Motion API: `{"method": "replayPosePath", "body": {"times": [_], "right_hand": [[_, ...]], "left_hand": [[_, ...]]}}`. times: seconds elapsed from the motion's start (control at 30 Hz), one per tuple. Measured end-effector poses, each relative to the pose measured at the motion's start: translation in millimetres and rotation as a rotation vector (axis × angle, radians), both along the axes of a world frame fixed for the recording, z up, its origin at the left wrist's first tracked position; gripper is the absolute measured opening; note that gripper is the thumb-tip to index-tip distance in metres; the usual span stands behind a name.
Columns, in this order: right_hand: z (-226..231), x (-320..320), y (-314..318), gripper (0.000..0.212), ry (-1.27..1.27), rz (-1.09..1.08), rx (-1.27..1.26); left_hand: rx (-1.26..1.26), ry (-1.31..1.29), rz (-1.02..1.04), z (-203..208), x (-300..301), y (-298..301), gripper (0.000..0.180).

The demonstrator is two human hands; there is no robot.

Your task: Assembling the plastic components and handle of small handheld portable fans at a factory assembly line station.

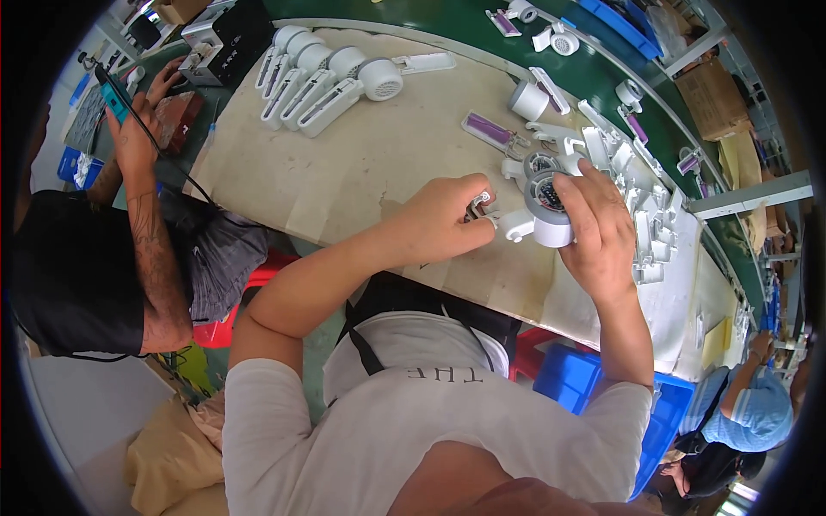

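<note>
My right hand (pixel 600 230) is wrapped round a white fan head (pixel 551 230) with a grey ring; its open face shows dark insides. A short white neck (pixel 516 225) sticks out from the head toward my left hand (pixel 440 220). That hand is closed, thumb and forefinger pinching a small white part (pixel 480 203) that my fingers mostly hide, so its kind is unclear. Just beyond my right hand lies another round fan head (pixel 540 163) with its insides showing. Farther off, a white handle shell with a purple battery (pixel 490 131) rests on the table.
Several assembled white fans (pixel 331 86) lie in a row at the table's far left. White plastic shells (pixel 650 215) are heaped on the right. A green conveyor (pixel 465 19) runs behind. A co-worker's hand (pixel 136 142) holds a teal tool (pixel 114 99) at left. A blue crate (pixel 572 378) stands by my right elbow.
</note>
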State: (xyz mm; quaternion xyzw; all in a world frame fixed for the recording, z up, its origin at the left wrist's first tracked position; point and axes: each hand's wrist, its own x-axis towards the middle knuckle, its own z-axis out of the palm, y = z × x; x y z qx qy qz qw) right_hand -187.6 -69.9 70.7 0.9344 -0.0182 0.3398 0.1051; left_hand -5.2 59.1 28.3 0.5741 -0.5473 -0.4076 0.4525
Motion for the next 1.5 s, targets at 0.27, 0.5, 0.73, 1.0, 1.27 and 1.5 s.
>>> {"method": "replayPosePath", "body": {"times": [0.27, 0.5, 0.73, 1.0, 1.27, 1.5], "right_hand": [[7, -7, -19, 0.061, 0.465, 0.238, 0.995], [-16, -10, -13, 0.060, 0.684, 0.248, 1.160], [-46, -4, -24, 0.053, 0.473, 0.350, 1.802], [-21, -37, -119, 0.018, 0.063, -0.505, 0.457], [-59, -71, -86, 0.021, 0.167, -0.673, 0.747], [-37, -90, -76, 0.012, 0.071, -0.537, 0.332]], "left_hand": [[0.043, -0.429, -0.095, 0, -12, 2, 0.028], [0.236, -0.418, -0.243, -4, -19, 10, 0.027], [0.269, 0.135, -0.179, -29, -6, 29, 0.024], [-0.142, 0.947, 0.160, -31, 30, 35, 0.028], [-0.161, 0.827, 0.193, -44, 28, 20, 0.036], [-0.142, 0.776, 0.198, -46, 28, 31, 0.033]]}}
